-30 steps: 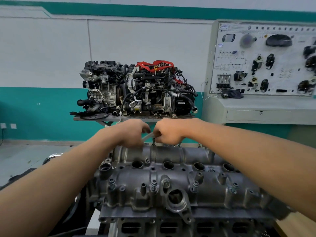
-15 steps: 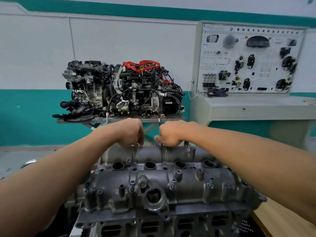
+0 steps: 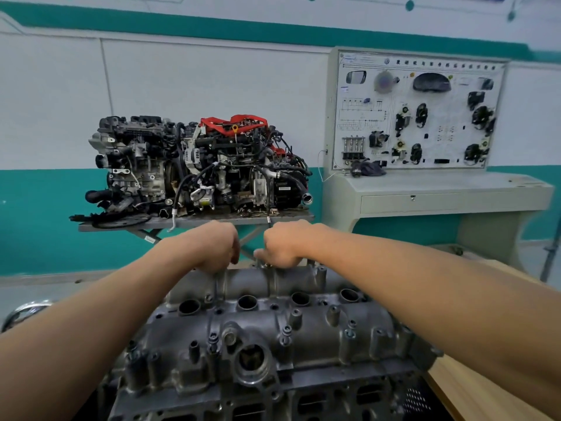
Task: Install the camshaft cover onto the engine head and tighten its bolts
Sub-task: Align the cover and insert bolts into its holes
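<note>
The grey cast camshaft cover (image 3: 273, 338) sits on the engine head (image 3: 243, 405) just in front of me, with several small bolts standing in its bosses. Both my hands reach to its far edge. My left hand (image 3: 215, 247) is a closed fist, and a thin dark rod (image 3: 215, 287) runs from under it down to the cover. I cannot tell whether the rod is a bolt or a tool shaft. My right hand (image 3: 282, 244) is curled, its fingertips pinching a small bolt (image 3: 266, 264) at the far rim. The palms are hidden.
Two complete engines (image 3: 197, 165) stand on a grey metal table (image 3: 194, 221) behind the cover. A training panel (image 3: 419, 113) with car parts stands on a console at the right. A wooden surface (image 3: 473, 396) lies at the lower right, and a chrome rim (image 3: 24, 311) at the left.
My hands have drawn apart. The silver piece that bridged them a second ago is no longer visible. My right fingertips have dropped to the cover's far rim, and my view has shifted.
</note>
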Action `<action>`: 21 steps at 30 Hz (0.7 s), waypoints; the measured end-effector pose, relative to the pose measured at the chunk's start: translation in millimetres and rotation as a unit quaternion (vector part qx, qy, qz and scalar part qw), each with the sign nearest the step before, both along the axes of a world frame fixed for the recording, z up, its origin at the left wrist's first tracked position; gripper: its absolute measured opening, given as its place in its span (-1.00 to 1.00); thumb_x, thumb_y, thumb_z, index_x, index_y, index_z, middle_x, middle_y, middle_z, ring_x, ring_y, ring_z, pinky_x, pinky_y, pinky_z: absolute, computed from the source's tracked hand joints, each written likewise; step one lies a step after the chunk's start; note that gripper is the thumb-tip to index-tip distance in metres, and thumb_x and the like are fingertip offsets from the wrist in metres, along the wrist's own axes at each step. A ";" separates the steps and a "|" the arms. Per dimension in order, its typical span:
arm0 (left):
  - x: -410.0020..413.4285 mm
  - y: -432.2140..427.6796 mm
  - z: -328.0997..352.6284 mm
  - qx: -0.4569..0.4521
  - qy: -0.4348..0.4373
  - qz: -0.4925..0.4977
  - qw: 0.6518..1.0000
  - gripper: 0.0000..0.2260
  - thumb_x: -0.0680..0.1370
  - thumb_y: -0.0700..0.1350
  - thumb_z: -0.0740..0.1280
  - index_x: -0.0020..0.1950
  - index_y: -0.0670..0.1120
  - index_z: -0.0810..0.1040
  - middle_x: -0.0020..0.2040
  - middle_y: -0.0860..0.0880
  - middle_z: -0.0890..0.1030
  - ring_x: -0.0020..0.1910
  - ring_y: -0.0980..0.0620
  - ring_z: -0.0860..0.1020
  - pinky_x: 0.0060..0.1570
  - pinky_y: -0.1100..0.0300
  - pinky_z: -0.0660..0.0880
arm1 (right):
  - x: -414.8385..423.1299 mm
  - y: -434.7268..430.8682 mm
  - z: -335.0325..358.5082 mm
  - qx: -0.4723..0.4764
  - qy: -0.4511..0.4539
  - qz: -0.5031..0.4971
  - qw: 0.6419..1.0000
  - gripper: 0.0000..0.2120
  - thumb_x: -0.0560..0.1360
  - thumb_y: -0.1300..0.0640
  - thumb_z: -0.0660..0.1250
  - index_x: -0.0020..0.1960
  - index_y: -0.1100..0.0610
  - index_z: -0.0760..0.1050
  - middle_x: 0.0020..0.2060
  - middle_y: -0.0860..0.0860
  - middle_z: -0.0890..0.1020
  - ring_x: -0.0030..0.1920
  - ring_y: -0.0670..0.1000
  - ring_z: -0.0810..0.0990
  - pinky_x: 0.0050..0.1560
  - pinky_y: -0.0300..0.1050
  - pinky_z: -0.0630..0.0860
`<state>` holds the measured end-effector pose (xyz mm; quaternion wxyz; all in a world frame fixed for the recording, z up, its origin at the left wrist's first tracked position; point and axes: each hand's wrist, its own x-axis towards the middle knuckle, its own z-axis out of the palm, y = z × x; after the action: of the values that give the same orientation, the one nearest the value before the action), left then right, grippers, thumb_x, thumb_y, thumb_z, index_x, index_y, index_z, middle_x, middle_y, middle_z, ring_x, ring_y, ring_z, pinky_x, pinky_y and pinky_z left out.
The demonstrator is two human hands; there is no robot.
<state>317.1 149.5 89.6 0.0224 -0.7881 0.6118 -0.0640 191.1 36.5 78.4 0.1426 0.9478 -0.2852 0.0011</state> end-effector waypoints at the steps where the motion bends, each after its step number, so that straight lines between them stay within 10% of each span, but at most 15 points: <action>1: 0.8 -0.7 0.5 -0.015 0.003 0.004 1.000 -0.76 0.50 -0.19 0.35 0.11 0.03 0.67 0.03 -0.02 0.68 -0.07 -0.02 0.57 -0.03 0.19 0.49 | -1.3 -0.1 1.6 0.001 -0.013 -0.004 1.000 -0.50 0.60 -0.30 0.05 -0.31 0.05 0.32 -0.26 0.02 0.43 -0.26 0.08 0.45 -0.27 -0.09 0.26; 6: 5.0 -0.2 1.8 -0.057 -0.051 0.098 0.992 -0.61 0.48 0.28 0.38 -0.23 0.01 0.36 -0.24 0.06 0.46 -0.29 0.03 0.49 -0.29 0.12 0.42 | -1.4 2.1 13.8 0.027 0.036 0.019 0.999 -0.67 0.52 -0.15 0.25 -0.26 0.08 0.50 -0.29 0.04 0.57 -0.28 0.11 0.54 -0.37 -0.13 0.34; 9: 3.0 1.5 0.6 -0.050 -0.049 0.088 0.994 -0.67 0.52 0.12 0.42 -0.25 0.01 0.34 -0.23 0.03 0.45 -0.23 -0.03 0.51 -0.18 0.04 0.50 | 1.5 0.6 9.2 0.038 0.077 0.015 0.996 -0.73 0.56 0.07 0.20 -0.09 0.20 0.60 -0.14 0.15 0.65 -0.22 0.15 0.58 -0.28 -0.09 0.47; 11: 1.9 3.0 3.8 -0.027 -0.032 0.049 0.998 -0.94 0.52 -0.11 0.41 -0.14 -0.04 0.59 -0.12 -0.02 0.63 -0.12 -0.06 0.59 -0.04 0.06 0.56 | 1.7 0.7 3.5 0.033 0.048 0.005 0.998 -0.67 0.63 -0.02 0.13 -0.15 0.14 0.52 -0.13 0.10 0.59 -0.23 0.10 0.55 -0.27 -0.07 0.44; 14: -3.5 5.3 8.9 0.001 0.010 0.012 1.000 -0.72 0.52 -0.26 0.28 0.00 0.05 0.71 -0.05 0.02 0.67 -0.17 0.04 0.55 -0.14 0.24 0.45 | -0.2 0.7 -1.0 0.043 -0.014 -0.028 0.999 -0.50 0.61 -0.28 0.02 -0.24 0.09 0.38 -0.22 0.02 0.49 -0.26 0.06 0.47 -0.29 -0.08 0.28; 17: -2.4 1.6 8.3 -0.051 0.006 0.017 0.999 -0.89 0.50 -0.03 0.41 0.00 0.02 0.65 -0.12 0.04 0.59 -0.16 0.01 0.53 -0.16 0.19 0.44 | -4.9 4.5 8.1 0.055 -0.008 -0.018 0.998 -0.47 0.53 -0.38 0.09 -0.30 0.04 0.41 -0.30 -0.01 0.49 -0.28 0.00 0.49 -0.36 -0.11 0.29; 21: 3.1 1.3 -1.8 -0.050 -0.068 0.080 0.993 -0.60 0.48 0.21 0.43 -0.24 -0.02 0.34 -0.23 0.03 0.46 -0.18 -0.07 0.56 -0.26 0.11 0.44 | -8.5 6.9 18.9 0.073 0.049 0.039 0.995 -0.73 0.59 0.00 0.25 -0.01 0.19 0.60 -0.03 0.13 0.67 -0.07 0.14 0.64 -0.11 -0.01 0.59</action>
<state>320.2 150.8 87.8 0.0293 -0.8285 0.5397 -0.1464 182.6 43.4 97.3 0.0871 0.9650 -0.2398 -0.0609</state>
